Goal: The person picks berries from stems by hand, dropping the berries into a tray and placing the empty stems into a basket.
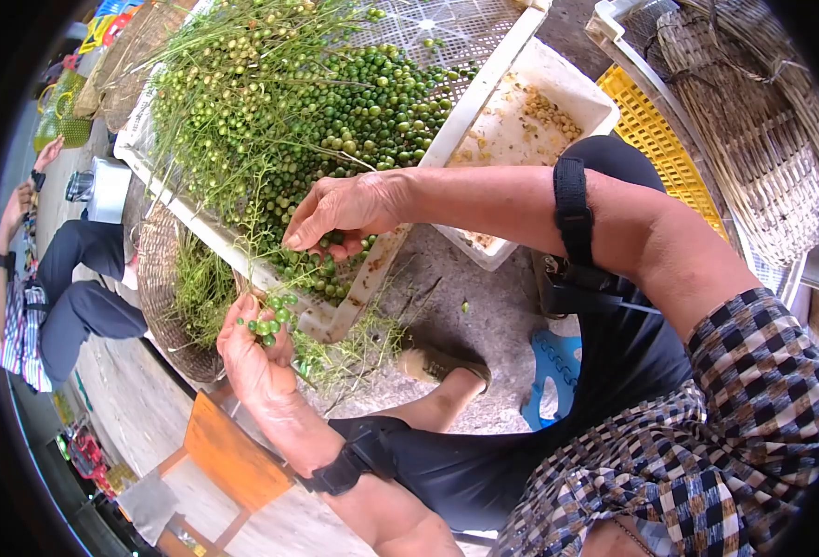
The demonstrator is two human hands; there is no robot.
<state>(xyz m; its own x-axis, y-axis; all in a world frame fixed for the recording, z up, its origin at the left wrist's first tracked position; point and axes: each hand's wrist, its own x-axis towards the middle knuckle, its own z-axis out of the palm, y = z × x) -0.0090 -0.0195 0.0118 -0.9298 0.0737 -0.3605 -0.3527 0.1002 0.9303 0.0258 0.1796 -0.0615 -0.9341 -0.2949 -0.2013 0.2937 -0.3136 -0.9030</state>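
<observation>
A sprig of green berries (270,325) is pinched between the thumb and fingers of my left hand (259,357), just outside the near corner of a white plastic crate (326,320). My right hand (349,215) is above the crate's near end, its thumb and forefinger together beside thin green stalks. Green berries show between its curled fingers and palm, which partly hide them. Inside the crate lie many loose green berries (382,102) and a heap of stalks (219,121) with berries still attached.
A white tub (498,158) with yellowish bits stands right of the crate. Beyond it are a yellow basket (660,139) and woven baskets (753,139). A round woven tray (161,278) holds stalks at left. A blue stool (551,371) stands by my leg. Another person (75,288) sits at far left.
</observation>
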